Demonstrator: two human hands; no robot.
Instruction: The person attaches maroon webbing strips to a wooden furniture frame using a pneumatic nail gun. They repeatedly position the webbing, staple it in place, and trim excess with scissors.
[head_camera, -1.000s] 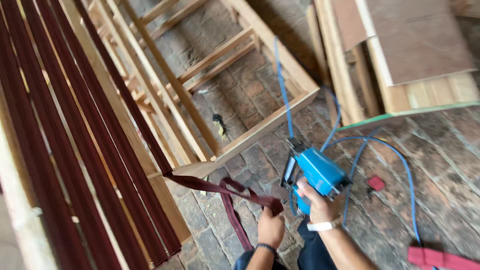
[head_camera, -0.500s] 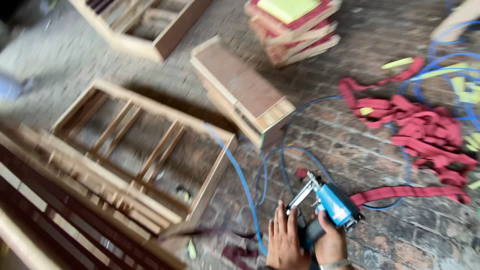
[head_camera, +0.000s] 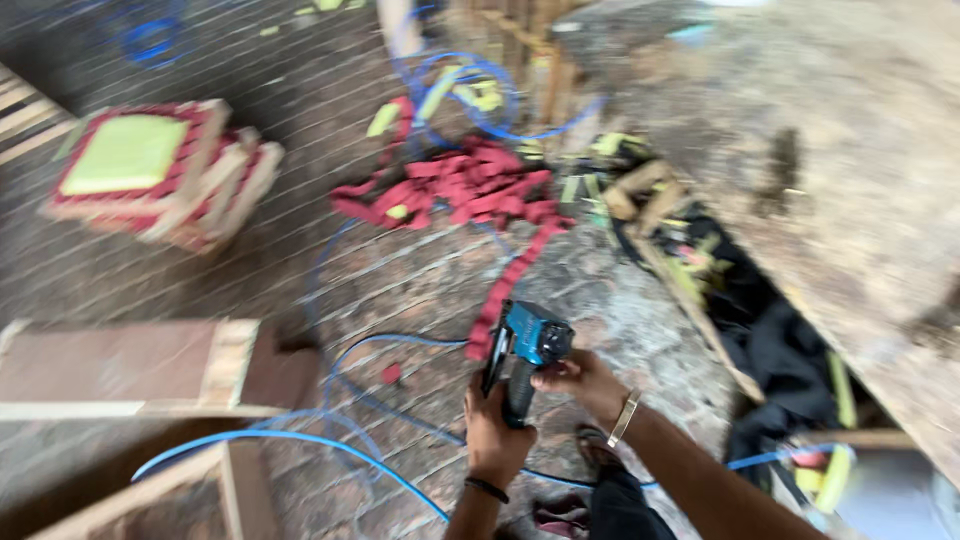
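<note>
A blue pneumatic staple gun (head_camera: 527, 350) is held upright over the brick floor, near the bottom middle of the head view. My left hand (head_camera: 497, 432) is wrapped around its black handle from below. My right hand (head_camera: 583, 381) grips the gun's body from the right, a metal bangle on that wrist. A blue air hose (head_camera: 330, 430) runs from the gun across the floor to the left. Just behind the gun, a strip of red webbing (head_camera: 508, 282) trails back to a pile of red webbing pieces (head_camera: 460, 187). The view is motion-blurred.
A stack of wooden frames with red webbing and a green pad (head_camera: 160, 180) lies at upper left. A wooden box frame (head_camera: 130, 368) sits at left, another wooden frame (head_camera: 190, 490) at bottom left. A large dusty board (head_camera: 850, 180) slopes at right, dark cloth (head_camera: 780, 350) beneath it.
The view has swung to the right: the wooden frames slid left and the red webbing pile came to the middle. Both hands are now on the staple gun, which stands more upright.
</note>
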